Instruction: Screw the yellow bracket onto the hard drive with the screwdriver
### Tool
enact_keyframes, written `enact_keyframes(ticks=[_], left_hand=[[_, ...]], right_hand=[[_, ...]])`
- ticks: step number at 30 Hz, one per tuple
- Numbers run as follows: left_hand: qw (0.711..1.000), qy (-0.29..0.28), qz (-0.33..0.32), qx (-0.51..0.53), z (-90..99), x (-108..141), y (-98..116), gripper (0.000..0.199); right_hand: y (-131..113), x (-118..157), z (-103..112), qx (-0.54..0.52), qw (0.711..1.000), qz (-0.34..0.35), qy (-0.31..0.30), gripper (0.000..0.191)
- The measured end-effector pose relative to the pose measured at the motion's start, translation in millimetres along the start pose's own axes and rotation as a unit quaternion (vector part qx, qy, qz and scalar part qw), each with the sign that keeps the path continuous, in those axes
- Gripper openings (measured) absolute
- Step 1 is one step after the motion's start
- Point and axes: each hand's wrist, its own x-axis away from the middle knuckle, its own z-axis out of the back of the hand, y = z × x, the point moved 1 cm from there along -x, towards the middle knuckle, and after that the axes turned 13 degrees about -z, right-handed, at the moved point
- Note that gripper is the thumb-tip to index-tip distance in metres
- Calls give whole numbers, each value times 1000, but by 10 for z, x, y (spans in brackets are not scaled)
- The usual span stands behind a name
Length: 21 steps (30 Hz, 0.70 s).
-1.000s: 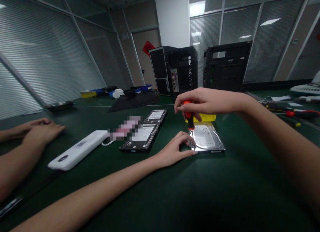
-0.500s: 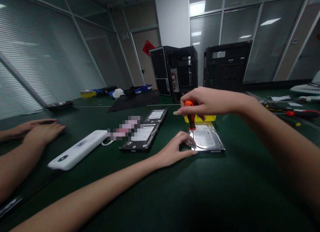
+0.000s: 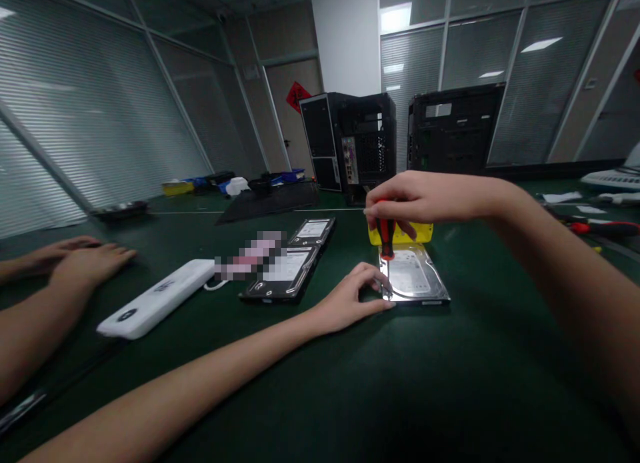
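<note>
A silver hard drive (image 3: 413, 276) with a pale label lies flat on the dark green table, its long side running away from me. My left hand (image 3: 350, 298) rests at the drive's near left corner, fingers curled against its edge and thumb along the front. Above the drive, my right hand (image 3: 403, 200) is closed round the upper handle of a red and black screwdriver (image 3: 387, 240). The screwdriver stands nearly upright over the drive's far left part. I cannot make out its tip or any screw under it.
Behind the drive sits a yellow tray (image 3: 423, 233). Left of my hand lie two more hard drives (image 3: 285, 270), beside a white power strip (image 3: 160, 300). Another person's hands (image 3: 93, 263) are at far left. Computer cases (image 3: 350, 143) stand behind; pliers (image 3: 610, 228) lie at right.
My right hand has shifted slightly, and its fingers have closed further over the top of the screwdriver handle. My left hand and the hard drive have stayed in place.
</note>
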Motion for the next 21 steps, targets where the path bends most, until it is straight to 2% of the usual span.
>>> enact_keyframes(ticks=[5,15,21], left_hand=[[1000,-2,6,3,13,-5,16,30],[1000,-7,12,6,16,0,22,30],[1000,-5,21,6,17,-3,25,33]], right_hand=[[-28,-20,-4,-10,1000,19,-1,33],[-2,-14,-22,-9,1000,1,10,39],[-20,-27,-37,3,999,26,22,38]])
